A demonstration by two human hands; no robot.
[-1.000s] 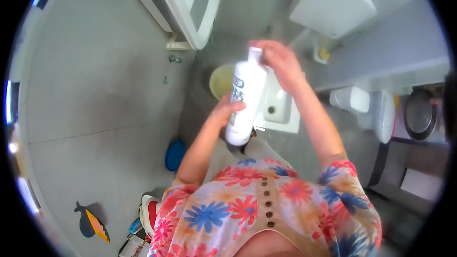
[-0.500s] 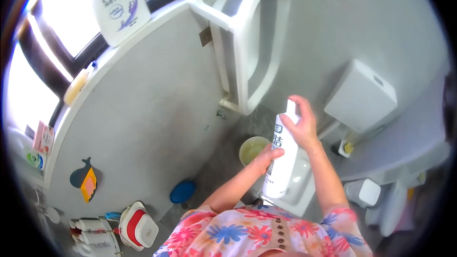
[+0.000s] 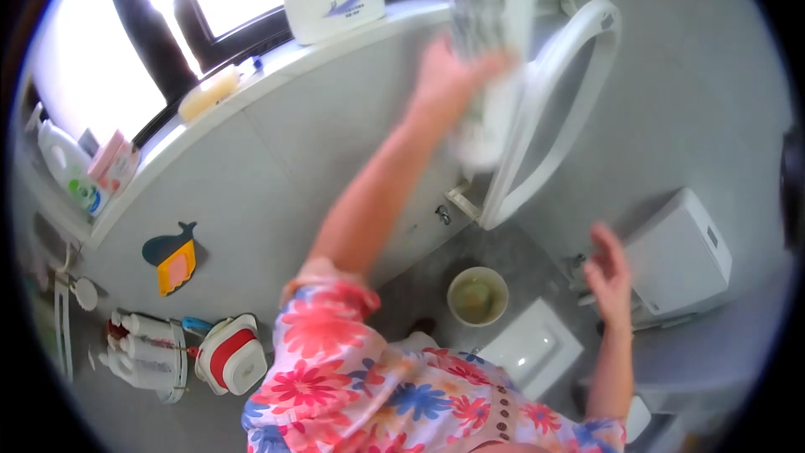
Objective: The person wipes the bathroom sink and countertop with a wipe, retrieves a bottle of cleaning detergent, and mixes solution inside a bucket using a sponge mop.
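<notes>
My left hand (image 3: 457, 75) is raised at the upper middle, wrapped round a tall white spray can (image 3: 495, 25) with dark lettering. Motion blurs the can, and its top lies near the upper frame edge. Behind it is a white folding rack or seat frame (image 3: 549, 130) on the wall, partly hidden by the can; I cannot tell if they touch. My right hand (image 3: 610, 273) is free of the can, its fingers apart, near the white toilet tank (image 3: 683, 252).
A large white bottle (image 3: 331, 0), a pale yellow bottle (image 3: 210, 94) and a pink box (image 3: 115, 159) stand or lie on the window ledge (image 3: 277, 63). Below are a bucket (image 3: 478, 315) and a white squat-toilet basin (image 3: 532, 348). A bottle rack (image 3: 179, 365) hangs lower left.
My left hand has lifted the spray can up towards the ledge. My right hand has let go of it and moved right. The view has shifted left.
</notes>
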